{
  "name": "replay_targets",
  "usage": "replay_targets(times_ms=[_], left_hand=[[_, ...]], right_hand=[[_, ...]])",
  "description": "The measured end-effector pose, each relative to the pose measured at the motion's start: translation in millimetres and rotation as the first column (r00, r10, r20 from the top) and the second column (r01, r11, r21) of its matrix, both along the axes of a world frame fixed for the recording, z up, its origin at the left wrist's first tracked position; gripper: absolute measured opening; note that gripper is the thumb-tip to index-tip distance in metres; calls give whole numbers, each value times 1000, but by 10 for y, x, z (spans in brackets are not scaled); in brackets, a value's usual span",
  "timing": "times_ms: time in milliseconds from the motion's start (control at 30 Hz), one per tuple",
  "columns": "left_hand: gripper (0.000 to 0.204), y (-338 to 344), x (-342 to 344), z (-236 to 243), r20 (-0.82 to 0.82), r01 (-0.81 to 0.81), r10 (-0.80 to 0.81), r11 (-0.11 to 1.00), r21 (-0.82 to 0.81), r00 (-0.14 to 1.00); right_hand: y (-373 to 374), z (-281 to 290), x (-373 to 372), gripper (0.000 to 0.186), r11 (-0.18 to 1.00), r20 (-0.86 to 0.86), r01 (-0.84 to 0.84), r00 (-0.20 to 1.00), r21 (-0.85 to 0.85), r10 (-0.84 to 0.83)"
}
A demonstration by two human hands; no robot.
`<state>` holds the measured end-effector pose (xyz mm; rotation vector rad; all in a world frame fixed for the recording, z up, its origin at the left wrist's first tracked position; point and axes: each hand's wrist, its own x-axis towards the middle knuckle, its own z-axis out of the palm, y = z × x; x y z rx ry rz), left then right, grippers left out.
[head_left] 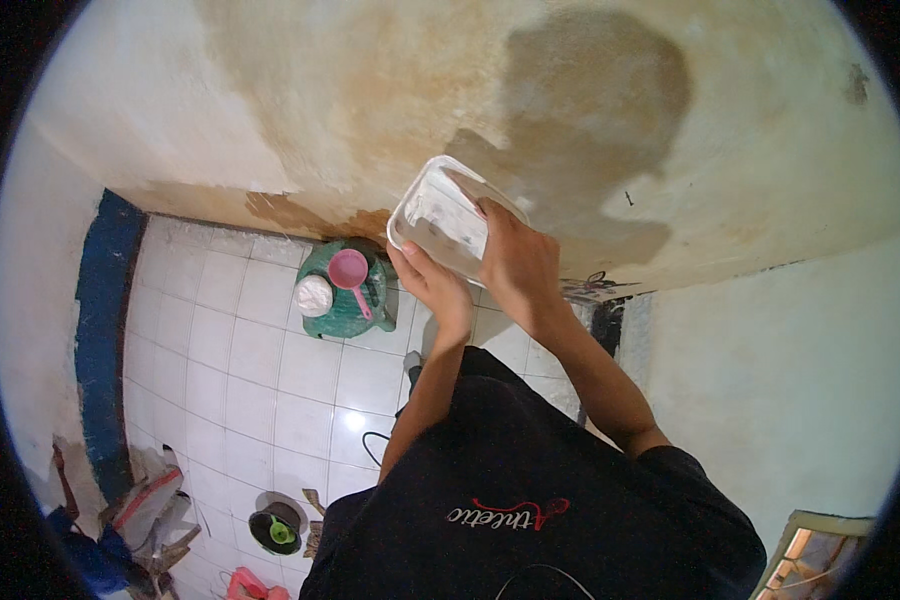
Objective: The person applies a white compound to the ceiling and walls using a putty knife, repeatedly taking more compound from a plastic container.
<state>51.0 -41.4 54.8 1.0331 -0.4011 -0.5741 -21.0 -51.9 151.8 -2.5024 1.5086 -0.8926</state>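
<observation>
My left hand [435, 285] grips the near left corner of a white plastic tub [405, 213], which is held up in front of the stained wall, with white material inside. My right hand [520, 265] is at the tub's right part, its fingers closed on something flat and pale, perhaps a scraper, that is partly hidden and hard to tell from the tub's contents. Below the tub, on a green plastic stool [325, 318], sit a pink dipper [348, 268] and a white round container or mound [314, 296].
A yellowed wall [320, 110] rises ahead, above a white tiled floor [230, 360]. A dark bucket with a green item [275, 525], sacks [150, 500] and a pink object [250, 585] lie at the lower left. A framed opening [810, 540] shows at the lower right.
</observation>
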Motion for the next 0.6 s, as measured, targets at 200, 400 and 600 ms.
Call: replay_targets(times_ms=[200,400,600], left_hand=[[48,44,-12,71,9,26,-26,1000,-9,1000],[41,40,-17,-106,-38,13,-13,1000,6,999],[44,57,-49,-136,-112,57,-67,995,-87,991]], right_hand=[[22,-13,69,42,991,-54,-44,997,124,50],[70,-19,-72,44,991,-24,-68,997,117,71],[67,-31,-23,40,998,-24,-32,999,61,34]])
